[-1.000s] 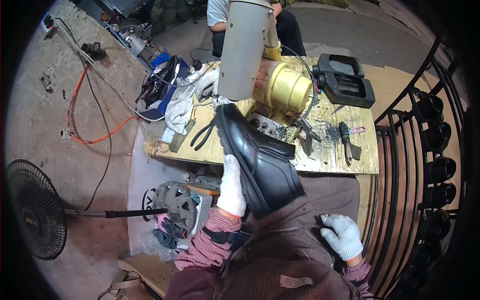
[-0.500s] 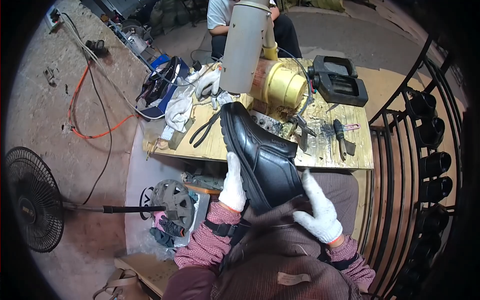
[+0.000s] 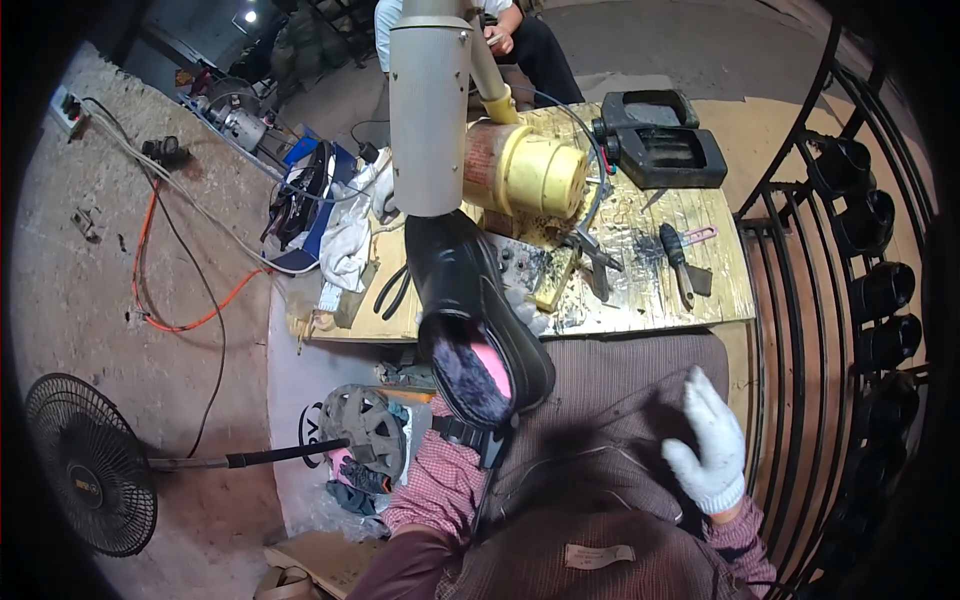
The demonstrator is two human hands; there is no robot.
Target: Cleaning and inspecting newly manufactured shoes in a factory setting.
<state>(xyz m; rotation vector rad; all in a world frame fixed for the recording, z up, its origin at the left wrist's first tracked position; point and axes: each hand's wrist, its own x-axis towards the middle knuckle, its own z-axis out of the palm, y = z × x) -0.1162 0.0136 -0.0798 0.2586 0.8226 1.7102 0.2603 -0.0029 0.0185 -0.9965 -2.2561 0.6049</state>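
A black leather shoe [image 3: 455,280] with pink and dark fuzzy lining is raised over the near edge of the wooden workbench [image 3: 690,310]. Its toe points at the grey cylinder [image 3: 428,110] of a machine with a yellow drum [image 3: 525,170]. My left forearm, in a checked sleeve, runs into the shoe's opening. My left hand is hidden inside and carries the shoe. My right hand [image 3: 705,450], in a white glove, hovers over my lap to the right with its fingers apart and holds nothing.
On the bench lie pliers [image 3: 595,260], a black-handled tool [image 3: 672,255] and a black case [image 3: 660,150]. Another person [image 3: 520,40] sits beyond it. A black metal rack with shoes [image 3: 870,290] stands at the right. A floor fan [image 3: 85,465] and an orange cable [image 3: 150,280] are at the left.
My left hand went from gripping the shoe's outside to being inside it. The shoe turned its opening toward me. My right hand left the shoe and moved off to the right.
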